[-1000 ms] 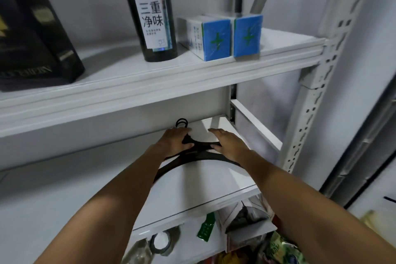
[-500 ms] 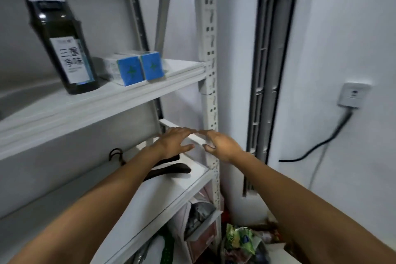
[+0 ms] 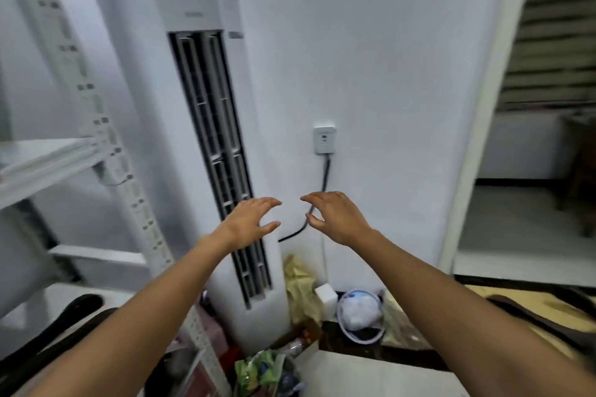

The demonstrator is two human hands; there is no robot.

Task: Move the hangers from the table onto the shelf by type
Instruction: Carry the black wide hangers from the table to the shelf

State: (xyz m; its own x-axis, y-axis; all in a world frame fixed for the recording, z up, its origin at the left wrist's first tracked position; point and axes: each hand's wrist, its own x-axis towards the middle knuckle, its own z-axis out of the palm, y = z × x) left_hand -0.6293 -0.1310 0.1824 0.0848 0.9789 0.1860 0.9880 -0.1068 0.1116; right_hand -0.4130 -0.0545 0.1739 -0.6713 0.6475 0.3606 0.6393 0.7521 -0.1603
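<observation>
Beside the shelf holding a hanger, left hand and right hand are hovering empty, fingers loosely spread.

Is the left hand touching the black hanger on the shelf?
Apart. Head view: left hand open before the air conditioner, black hanger lying well down-left of it.

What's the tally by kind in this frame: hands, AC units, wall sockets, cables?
Hands: 2, the left hand and the right hand, both empty with fingers spread
Air conditioner: 1, standing tower
Wall socket: 1
Cable: 1, black, hanging from the socket
Total: 5
</observation>
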